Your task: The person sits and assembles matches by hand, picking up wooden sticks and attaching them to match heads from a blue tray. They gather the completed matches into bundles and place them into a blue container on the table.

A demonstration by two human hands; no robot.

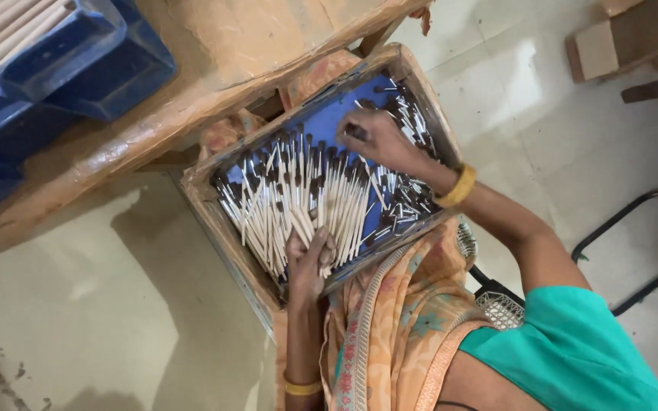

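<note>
Floor (100, 304): we log pale tiles, open to the left of the person and beyond the tray on the right.

Desk (215, 68): worn orange wood, running slantwise across the top; its edge overhangs the far end of the tray. A blue plastic crate (78, 53) sits on it, cut off at the frame's left edge, with pale sticks just showing inside.

Tray (207, 205): shallow, wooden-rimmed, blue-lined, resting on the person's lap; its raised rim hems the hands in on all sides.

Dark metal chair frame (634, 228): at right, well apart from the tray.

Sticks (306, 198): many thin pale ones with dark tips, fanned across the tray bottom, crowded at the right wall.

Right hand (375, 137): fingers closed on a few sticks at the tray's far end; how many we cannot tell.

Left hand (310, 259): closed around a bunch of sticks at the near rim.
</note>
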